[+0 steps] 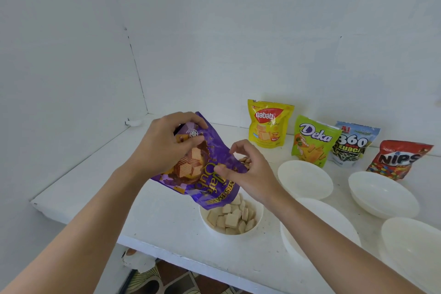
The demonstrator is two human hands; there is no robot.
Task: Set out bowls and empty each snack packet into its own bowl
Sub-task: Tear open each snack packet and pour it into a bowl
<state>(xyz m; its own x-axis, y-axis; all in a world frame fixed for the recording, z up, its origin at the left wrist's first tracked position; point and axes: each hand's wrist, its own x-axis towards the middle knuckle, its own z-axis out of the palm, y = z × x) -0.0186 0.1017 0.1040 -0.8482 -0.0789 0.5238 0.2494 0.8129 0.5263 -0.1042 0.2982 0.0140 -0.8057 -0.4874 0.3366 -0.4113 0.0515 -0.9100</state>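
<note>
While the left hand (164, 148) grips the purple packet (205, 174) upside down, the right hand (250, 169) pinches its side. The packet's open end hangs just over a small bowl (259, 219) of wafer squares (231, 218) on the white table (167, 219). An empty bowl (305, 179) sits near a green packet (312, 141).

A: Where do the packets stand?
B: In a row along the back of the counter (155, 210), by the wall; Nabati packet (269, 124) leftmost, then Deka packet (312, 142), Kuaci packet (353, 143), Nips packet (398, 159) rightmost.
A: And the bowls?
B: Four empty bowls (305, 179) before that row; the wafer bowl (238, 236) left of them, wafers (229, 218) in it; the wafer packet (214, 188) upturned just above it.
</note>
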